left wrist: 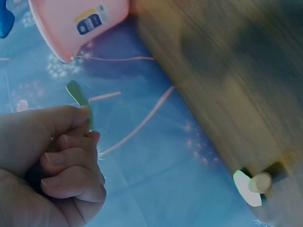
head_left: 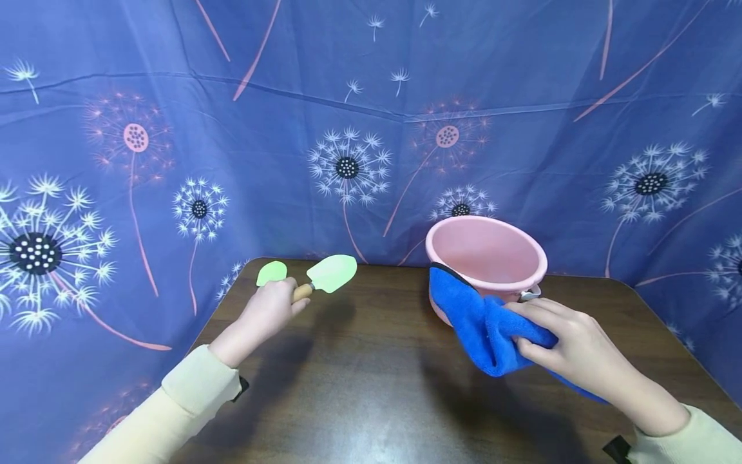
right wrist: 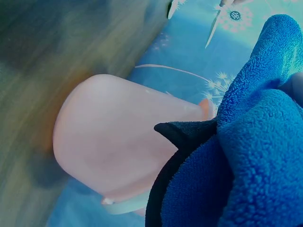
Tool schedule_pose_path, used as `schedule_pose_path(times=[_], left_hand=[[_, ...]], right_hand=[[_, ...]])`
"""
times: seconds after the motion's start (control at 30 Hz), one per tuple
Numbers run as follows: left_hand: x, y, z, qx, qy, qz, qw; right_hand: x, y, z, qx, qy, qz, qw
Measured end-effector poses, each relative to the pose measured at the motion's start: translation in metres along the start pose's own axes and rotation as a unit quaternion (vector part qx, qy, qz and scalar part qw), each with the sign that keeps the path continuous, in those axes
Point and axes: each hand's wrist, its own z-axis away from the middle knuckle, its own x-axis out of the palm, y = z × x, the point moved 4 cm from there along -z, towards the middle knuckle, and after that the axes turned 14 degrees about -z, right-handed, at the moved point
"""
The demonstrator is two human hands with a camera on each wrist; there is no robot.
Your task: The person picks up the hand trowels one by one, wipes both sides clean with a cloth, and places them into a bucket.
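My left hand [head_left: 268, 312] grips a small trowel by its short wooden handle [head_left: 301, 292]; its pale green blade [head_left: 333, 273] points right, raised over the table. In the left wrist view that blade [left wrist: 77, 93] shows nearly edge-on beyond the curled fingers. Behind this hand, a second light green blade [head_left: 271, 272] is partly covered; a round wooden handle end [left wrist: 260, 182] shows with it in the left wrist view. My right hand [head_left: 580, 345] pinches a bunched blue towel [head_left: 493, 335] with a dark edging. The towel overlaps the front of a pink bucket [head_left: 533, 265].
The bucket stands upright near the back right of the brown wooden table [head_left: 359, 386], a light handle fitting [head_left: 530, 294] on its side. A label [left wrist: 91, 21] is stuck on its wall. Blue dandelion-print cloth [head_left: 371, 58] hangs behind the table and along its sides.
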Motion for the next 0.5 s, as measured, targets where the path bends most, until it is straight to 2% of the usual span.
schedule_pose_path(times=[0.2,0.4,0.5], left_hand=[[-0.011,0.014,0.004,0.026,0.020,0.014,0.9994],[-0.022,0.030,0.007,0.053,0.051,-0.021,0.9971],[-0.025,0.038,0.008,0.060,0.054,-0.026,0.9964]], right_hand=[[-0.002,-0.001,-0.005,0.001,0.005,0.001,1.000],[-0.001,-0.002,-0.010,0.001,0.013,0.003,1.000],[-0.002,-0.003,-0.013,-0.003,0.022,0.010,1.000]])
